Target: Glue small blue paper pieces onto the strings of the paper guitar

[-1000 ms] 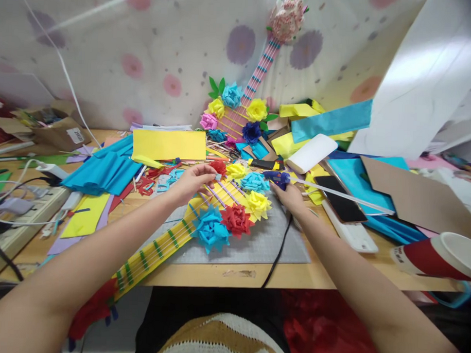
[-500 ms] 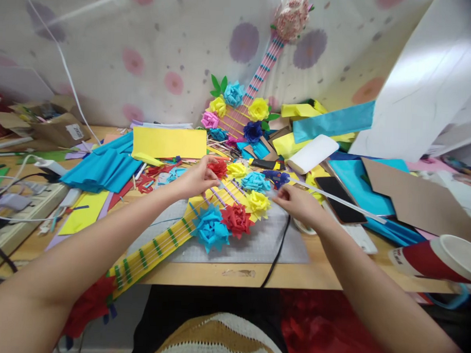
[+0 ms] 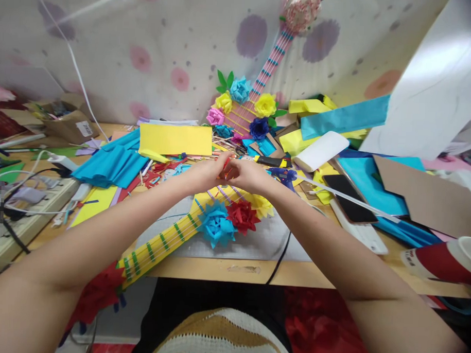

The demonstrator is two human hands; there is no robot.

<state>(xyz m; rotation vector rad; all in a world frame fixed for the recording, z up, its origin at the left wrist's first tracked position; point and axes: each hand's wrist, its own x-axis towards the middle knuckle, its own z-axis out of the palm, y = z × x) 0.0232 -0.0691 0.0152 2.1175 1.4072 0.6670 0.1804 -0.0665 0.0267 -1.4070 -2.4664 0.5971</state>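
Left hand: the left hand is bent at the fingers, its tips meeting those of the other hand; whether it grips anything cannot be told.
Right hand: the right hand curls inward to the same spot; a little red shows between the hands, but what they pinch, if anything, is hidden.
Yellow guitar: the yellow paper guitar lies slantwise below the hands, its body partly covered by them, its neck running toward the near left and past the worktop edge.
Guitar flowers: a blue flower and a red flower sit side by side on the body; a yellow flower is partly behind the right forearm.
Neck end: a large red flower, next to the left forearm.
Mat: a grey mat under the guitar, on the wooden worktop.
Glue gun: a dark blue glue gun just beyond the right wrist, a pale stick extending rightward from it.
Right side: a black phone, then a red-and-white cup.
Left side: blue crepe paper and a power strip.
Back: a pink guitar leans against the patterned backdrop.
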